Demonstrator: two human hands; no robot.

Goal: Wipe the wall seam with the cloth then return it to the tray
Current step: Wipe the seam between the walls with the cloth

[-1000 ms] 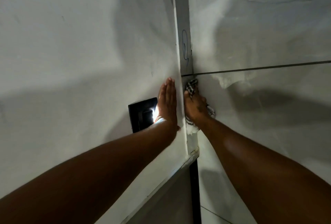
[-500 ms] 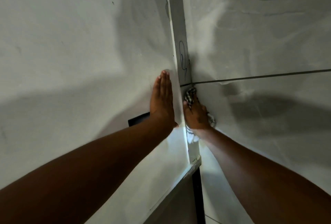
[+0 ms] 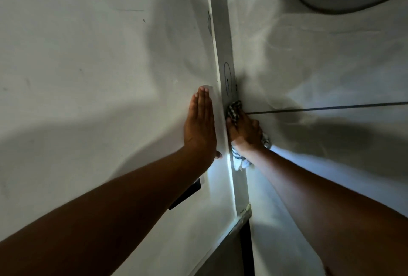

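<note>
Nearest the camera, both forearms reach up to the corner, where the right hand (image 3: 245, 132) presses the checked cloth (image 3: 234, 109) into the vertical wall seam (image 3: 236, 90); its fingers are closed over the cloth, which bunches just above the fingertips. Left of the seam, the left hand (image 3: 201, 125) lies open and flat on the pale wall (image 3: 99, 66). Farther up, the seam's long axis runs on above the cloth, so wiping likely continues along it; no tray is in view.

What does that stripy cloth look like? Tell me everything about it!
The cloth looks like soft woven fabric, checked and striped in dark and white. It is bunched up, not flat. The right hand presses it into the wall seam, covering its middle. One crumpled end pokes out above the fingers, near a thin dark line on the wall, and a paler end hangs out below the wrist. The left hand rests flat on the wall beside it, not touching it.
</note>
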